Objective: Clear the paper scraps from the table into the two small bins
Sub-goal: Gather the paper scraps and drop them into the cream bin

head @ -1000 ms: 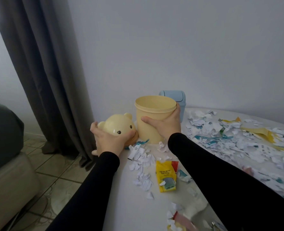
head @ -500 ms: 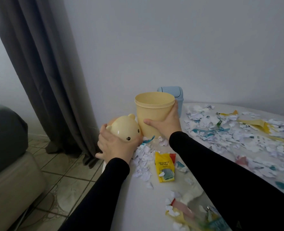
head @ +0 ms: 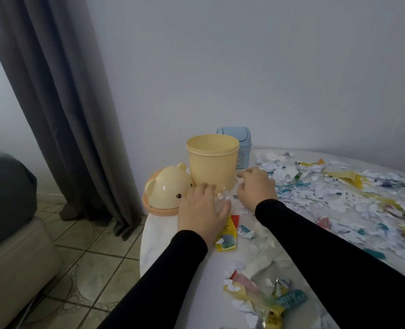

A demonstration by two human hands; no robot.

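Observation:
An open yellow bin [head: 212,160] stands at the table's far left corner. Its bear-shaped lid [head: 167,191] lies on the table beside it, at the left edge. A small blue bin [head: 240,148] with a swing lid stands behind the yellow one. My left hand [head: 201,210] lies flat, fingers spread, over white paper scraps in front of the yellow bin. My right hand [head: 256,186] has its fingers curled down onto scraps [head: 315,193] just right of the bin; whether it grips any is unclear. Scraps cover most of the table.
A yellow packet [head: 227,236] lies near my left wrist. Coloured wrappers [head: 275,302] sit at the table's near edge. A dark curtain [head: 61,91] hangs left of the white table [head: 173,257]. A sofa [head: 11,233] stands on the tiled floor at far left.
My left hand set the bear lid down on the table and moved onto the scraps. My right hand left the yellow bin's side and dropped to the scraps beside it.

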